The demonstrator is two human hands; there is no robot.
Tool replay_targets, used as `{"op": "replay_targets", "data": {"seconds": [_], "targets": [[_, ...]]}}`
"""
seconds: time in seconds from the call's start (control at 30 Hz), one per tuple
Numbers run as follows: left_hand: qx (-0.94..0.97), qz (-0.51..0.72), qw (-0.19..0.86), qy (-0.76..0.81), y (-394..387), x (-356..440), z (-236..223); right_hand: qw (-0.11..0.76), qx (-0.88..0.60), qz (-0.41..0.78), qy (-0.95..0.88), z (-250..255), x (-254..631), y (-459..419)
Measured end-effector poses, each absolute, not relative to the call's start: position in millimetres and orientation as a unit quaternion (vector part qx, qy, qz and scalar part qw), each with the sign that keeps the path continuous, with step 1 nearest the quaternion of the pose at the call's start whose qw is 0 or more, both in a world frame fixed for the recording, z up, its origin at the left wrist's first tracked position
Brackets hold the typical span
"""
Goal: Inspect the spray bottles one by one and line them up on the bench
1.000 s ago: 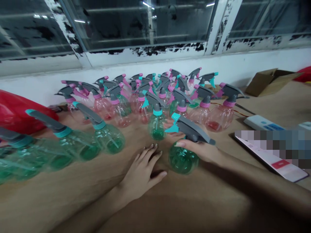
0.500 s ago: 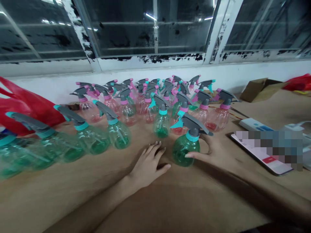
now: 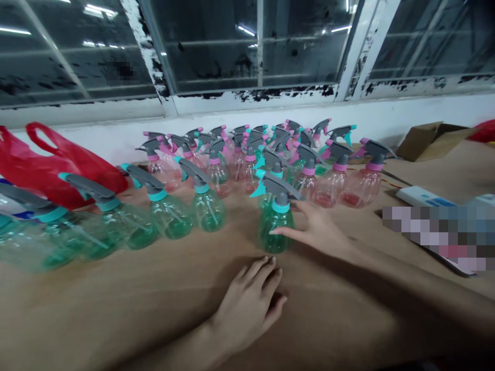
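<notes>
A green spray bottle (image 3: pixel 274 229) with a grey trigger head and teal collar stands upright on the brown table (image 3: pixel 116 309). My right hand (image 3: pixel 319 232) cups its right side, with the thumb on the front and the fingers behind it. My left hand (image 3: pixel 251 301) lies flat on the table a little in front of the bottle, fingers stretched out and holding nothing. A row of green spray bottles (image 3: pixel 170 216) runs off to the left. Behind it stand several pink spray bottles (image 3: pixel 340 183), packed close together.
A red plastic bag (image 3: pixel 50 170) lies at the far left by the wall. A cardboard box (image 3: pixel 429 139) sits at the back right, with a white device (image 3: pixel 419 196) and a blurred flat item (image 3: pixel 441 232) nearer. A white wall (image 3: pixel 386 116) under windows closes the back.
My right hand has moved the green bottle away from me and leftward, standing it by the row. My left hand has drawn back toward me along the table.
</notes>
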State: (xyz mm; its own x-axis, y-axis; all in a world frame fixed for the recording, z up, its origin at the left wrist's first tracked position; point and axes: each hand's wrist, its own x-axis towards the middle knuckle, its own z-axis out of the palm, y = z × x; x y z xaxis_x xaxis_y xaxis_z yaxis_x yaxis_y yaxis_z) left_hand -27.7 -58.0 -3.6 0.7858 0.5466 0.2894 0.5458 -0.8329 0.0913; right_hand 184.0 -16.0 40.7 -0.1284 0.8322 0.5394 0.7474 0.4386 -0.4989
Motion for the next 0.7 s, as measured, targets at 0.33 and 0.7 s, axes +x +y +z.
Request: {"op": "replay_targets", "data": {"seconds": [0.33,0.7], "targets": [[0.934,0.153,0.047,0.320,-37,-35,1,0.394,-0.487,0.063,-0.777,45,127,42],[0.924,0.156,0.032,0.346,-23,-40,-3,0.387,-0.486,0.075,-0.780,49,124,71]]}}
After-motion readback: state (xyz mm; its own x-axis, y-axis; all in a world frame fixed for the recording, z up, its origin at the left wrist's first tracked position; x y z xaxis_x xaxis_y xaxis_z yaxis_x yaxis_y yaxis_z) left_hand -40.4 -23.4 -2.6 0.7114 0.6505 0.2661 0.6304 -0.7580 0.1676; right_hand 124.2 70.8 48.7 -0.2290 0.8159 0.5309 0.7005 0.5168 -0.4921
